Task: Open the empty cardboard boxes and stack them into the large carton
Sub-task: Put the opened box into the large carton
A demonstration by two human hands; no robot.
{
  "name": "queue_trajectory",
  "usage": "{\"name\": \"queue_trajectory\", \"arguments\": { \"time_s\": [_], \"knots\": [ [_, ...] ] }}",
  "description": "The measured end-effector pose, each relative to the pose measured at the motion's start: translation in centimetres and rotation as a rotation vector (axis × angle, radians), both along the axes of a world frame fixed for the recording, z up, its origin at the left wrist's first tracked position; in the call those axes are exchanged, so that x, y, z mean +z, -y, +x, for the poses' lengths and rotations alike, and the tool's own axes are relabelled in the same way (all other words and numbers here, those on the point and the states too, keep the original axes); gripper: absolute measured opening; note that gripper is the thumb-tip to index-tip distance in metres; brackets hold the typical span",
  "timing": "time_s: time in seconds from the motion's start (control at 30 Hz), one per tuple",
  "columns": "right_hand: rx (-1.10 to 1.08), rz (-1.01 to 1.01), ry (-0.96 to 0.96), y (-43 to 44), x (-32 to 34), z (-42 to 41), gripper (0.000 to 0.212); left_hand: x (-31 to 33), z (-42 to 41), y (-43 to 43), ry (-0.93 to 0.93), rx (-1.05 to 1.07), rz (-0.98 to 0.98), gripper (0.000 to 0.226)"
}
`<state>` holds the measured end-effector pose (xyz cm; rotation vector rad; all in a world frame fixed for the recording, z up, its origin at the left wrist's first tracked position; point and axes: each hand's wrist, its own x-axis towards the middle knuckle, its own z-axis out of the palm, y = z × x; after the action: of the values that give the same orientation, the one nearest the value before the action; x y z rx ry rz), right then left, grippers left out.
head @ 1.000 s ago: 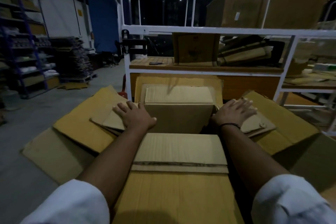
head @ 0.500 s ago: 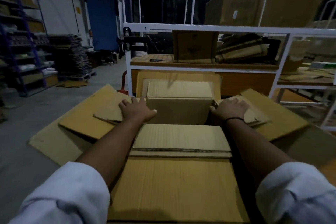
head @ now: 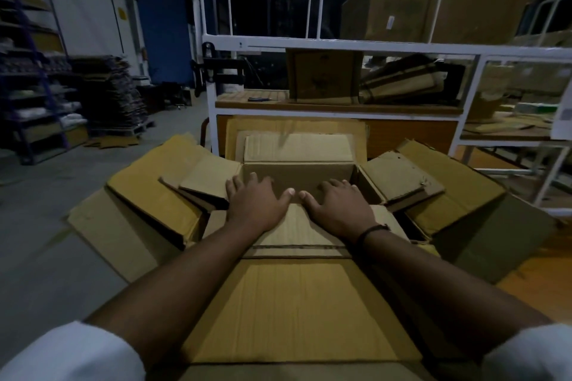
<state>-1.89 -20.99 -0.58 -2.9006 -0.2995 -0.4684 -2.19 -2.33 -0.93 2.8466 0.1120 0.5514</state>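
The small cardboard box sits open in the middle of the large carton, with its flaps folded out. The left hand and the right hand lie side by side on the near flap, palms down, fingers spread to the box's front edge, thumbs almost touching, gripping nothing. The large carton's own flaps lie wide open, and a white metal rack stands behind it.
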Motion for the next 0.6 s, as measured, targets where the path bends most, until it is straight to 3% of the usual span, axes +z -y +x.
{"name": "queue_trajectory", "arguments": {
  "time_s": [0.37,0.6],
  "knots": [
    [0.014,0.014,-0.043,0.8,1.0,-0.1,0.078,0.7,0.2,0.0,-0.022,-0.033,0.050,0.074],
    [0.009,-0.145,0.049,4.1,3.9,0.1,0.066,4.2,0.2,2.4,0.015,-0.124,0.177,0.064]
  ]
}}
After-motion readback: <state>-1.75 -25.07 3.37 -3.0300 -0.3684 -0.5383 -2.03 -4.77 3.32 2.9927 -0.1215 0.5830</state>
